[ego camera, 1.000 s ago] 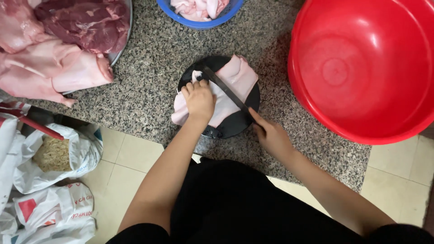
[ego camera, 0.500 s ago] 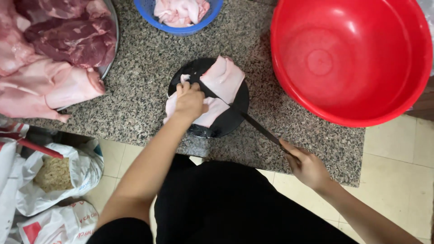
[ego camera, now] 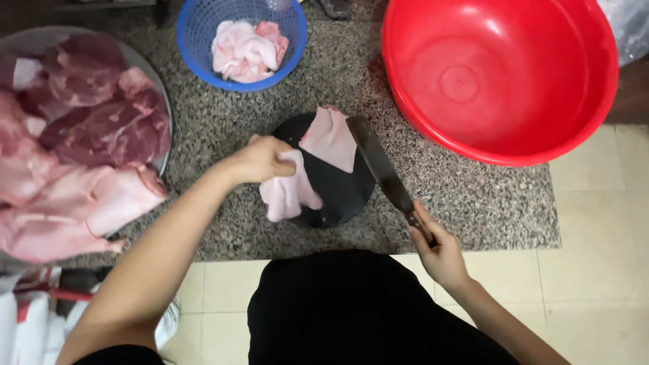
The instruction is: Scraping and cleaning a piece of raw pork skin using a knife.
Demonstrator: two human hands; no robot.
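Note:
A round black cutting board (ego camera: 338, 192) lies on the speckled granite counter (ego camera: 466, 192). My left hand (ego camera: 260, 159) grips a pale pink strip of meat (ego camera: 289, 192) that hangs over the board's left edge. A second pale slab (ego camera: 330, 139) rests on the far side of the board, apart from the strip. My right hand (ego camera: 438, 249) holds the handle of a long knife (ego camera: 382, 169), whose blade lies along the board's right edge, tip pointing away from me.
A big red basin (ego camera: 500, 74) stands at the back right. A blue basket (ego camera: 242, 42) holds pale meat pieces. A metal tray (ego camera: 161, 94) at the left carries large red and pink cuts. White bags (ego camera: 20, 324) lie on the tiled floor.
The knife has come out of the meat and now lies at the board's right edge. The slab is in two pieces, and my left hand has pulled one strip to the left.

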